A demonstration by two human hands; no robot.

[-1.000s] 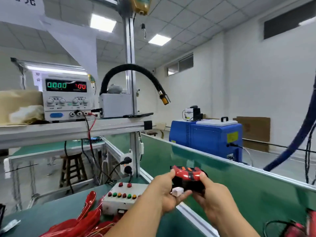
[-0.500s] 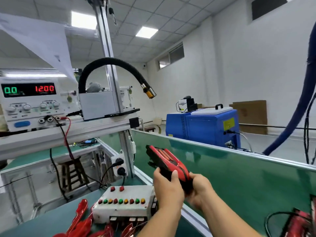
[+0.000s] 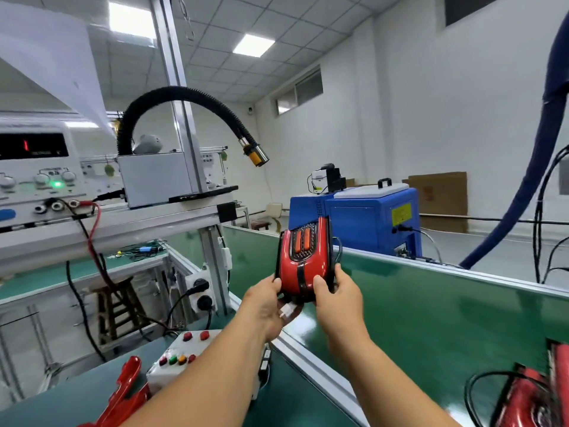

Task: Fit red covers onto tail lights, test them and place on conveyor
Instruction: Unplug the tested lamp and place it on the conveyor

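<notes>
Both hands grip the tail light. Our left hand curls round its lower left edge, a white plug at the palm, and our right hand pinches the lower right. We hold it upright, facing us, above the belt, likely to judge its two orange strips. The rail runs just below. A second light lies on the belt at right. The button box and covers sit lower left.

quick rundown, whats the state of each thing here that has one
tail light: held up, two inner strips glowing orange
left hand: grips its lower left edge
right hand: grips its lower right edge
power supply: on, green lamp lit
socket strip: two plugs in
second tail light: lying on the conveyor, blurred
</notes>
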